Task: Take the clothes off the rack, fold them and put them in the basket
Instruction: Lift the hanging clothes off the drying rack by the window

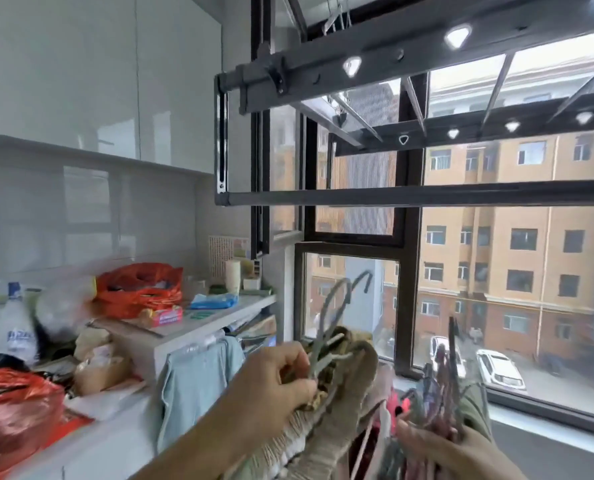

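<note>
beside the window (496,271) the rack (375,64) hangs bare. left hand (271,382) pinches hanger hooks (326,358) with soft, light clothes (340,410); right hand (437,445) clamps more hangers (437,403). holding at the hooks seems safest.

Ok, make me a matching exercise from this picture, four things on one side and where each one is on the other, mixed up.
Things:
1. rack
2. orange bag
3. blue garment
4. hangers

Places:
A. gripped in the left hand
B. overhead, in front of the window
C. draped over the shelf edge
D. on the shelf by the wall

Pairs: 1-B, 2-D, 3-C, 4-A
</note>
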`<state>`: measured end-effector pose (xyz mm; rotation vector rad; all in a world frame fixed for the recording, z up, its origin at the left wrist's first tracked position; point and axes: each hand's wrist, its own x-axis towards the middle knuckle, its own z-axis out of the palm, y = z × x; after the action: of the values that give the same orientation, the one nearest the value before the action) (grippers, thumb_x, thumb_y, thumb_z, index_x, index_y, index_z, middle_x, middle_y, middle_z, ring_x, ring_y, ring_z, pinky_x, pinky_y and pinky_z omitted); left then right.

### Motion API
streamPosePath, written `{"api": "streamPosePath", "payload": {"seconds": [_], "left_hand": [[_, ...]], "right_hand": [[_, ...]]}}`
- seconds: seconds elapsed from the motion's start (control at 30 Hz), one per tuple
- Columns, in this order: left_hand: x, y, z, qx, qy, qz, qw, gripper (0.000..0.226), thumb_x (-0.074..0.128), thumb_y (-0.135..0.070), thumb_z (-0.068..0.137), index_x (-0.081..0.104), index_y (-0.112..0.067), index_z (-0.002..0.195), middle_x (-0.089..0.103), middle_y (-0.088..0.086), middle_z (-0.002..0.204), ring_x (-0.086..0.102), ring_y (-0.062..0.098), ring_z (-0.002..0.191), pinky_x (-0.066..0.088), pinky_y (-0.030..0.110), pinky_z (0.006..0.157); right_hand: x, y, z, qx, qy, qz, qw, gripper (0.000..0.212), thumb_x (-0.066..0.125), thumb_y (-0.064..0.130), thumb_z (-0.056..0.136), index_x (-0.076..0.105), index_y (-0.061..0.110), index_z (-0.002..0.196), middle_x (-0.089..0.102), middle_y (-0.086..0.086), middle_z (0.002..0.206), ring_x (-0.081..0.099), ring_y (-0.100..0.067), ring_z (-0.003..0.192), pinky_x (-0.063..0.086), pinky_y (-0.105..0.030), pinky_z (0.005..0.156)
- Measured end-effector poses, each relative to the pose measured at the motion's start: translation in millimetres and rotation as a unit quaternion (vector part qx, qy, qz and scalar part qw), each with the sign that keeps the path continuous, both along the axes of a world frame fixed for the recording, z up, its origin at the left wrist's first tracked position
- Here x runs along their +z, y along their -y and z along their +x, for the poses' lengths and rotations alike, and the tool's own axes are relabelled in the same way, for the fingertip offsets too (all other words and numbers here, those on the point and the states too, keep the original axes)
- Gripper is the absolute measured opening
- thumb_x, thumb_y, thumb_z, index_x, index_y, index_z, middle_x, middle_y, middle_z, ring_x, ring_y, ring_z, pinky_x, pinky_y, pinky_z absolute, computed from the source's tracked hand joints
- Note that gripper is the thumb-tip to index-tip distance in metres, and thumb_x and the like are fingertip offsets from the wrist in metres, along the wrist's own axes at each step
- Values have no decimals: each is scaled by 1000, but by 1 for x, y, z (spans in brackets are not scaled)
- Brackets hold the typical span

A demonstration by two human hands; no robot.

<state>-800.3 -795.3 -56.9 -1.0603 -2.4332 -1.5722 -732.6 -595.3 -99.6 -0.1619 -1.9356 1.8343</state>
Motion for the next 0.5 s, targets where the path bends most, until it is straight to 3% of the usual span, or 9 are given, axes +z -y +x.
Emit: {"api": "streamPosePath", "payload": {"seconds": [0.03,0.07,0.17,0.23,0.3,0.37,0.5], "left_hand": [[-19,-15,12,-12,16,-12,1000,15,68,-25,72,56,-29,63,50,-11,55,40,2,55,35,20,62],[-34,-27,23,-18,31,-20,999,19,67,-27,73,54,-33,61,48,-12,51,37,1,52,32,19,59],[-55,-55,46,-4,95,4,996,23,68,-29,75,51,-27,61,45,-10,47,36,1,49,30,19,55],[-52,-67,61,-24,156,16,987,27,68,-36,77,47,-24,64,48,-12,44,42,1,48,31,21,56],[-48,-81,79,-41,216,7,976,39,70,-41,79,39,-19,70,50,-12,41,47,0,48,29,21,57],[-48,-94,98,-32,265,36,963,45,75,-38,74,36,-15,73,54,-8,52,57,7,54,31,25,62],[-62,-118,130,2,317,89,944,31,74,-12,76,46,-6,87,58,8,81,64,13,55,43,26,63]], "right_hand": [[11,8,19,40,-14,35,999,50,94,37,43,68,45,85,69,-9,106,64,-30,101,44,-47,97],[14,2,34,50,-2,8,999,42,94,32,43,70,41,77,71,-9,97,66,-29,94,48,-47,93],[19,8,52,117,34,-162,979,8,75,1,55,72,8,59,67,-23,70,67,-31,60,59,-44,64],[19,-1,64,147,52,-211,965,8,66,-6,61,68,0,56,62,-27,63,63,-33,50,57,-42,50],[11,-10,74,150,58,-209,965,15,63,-8,65,68,0,54,61,-25,60,62,-32,47,56,-38,46],[4,-23,84,143,73,-205,966,20,63,-8,69,67,2,52,59,-23,58,60,-29,45,55,-35,44],[-7,-41,110,154,98,-230,956,7,68,0,64,68,-1,57,60,-22,58,60,-27,44,55,-34,43]]}}
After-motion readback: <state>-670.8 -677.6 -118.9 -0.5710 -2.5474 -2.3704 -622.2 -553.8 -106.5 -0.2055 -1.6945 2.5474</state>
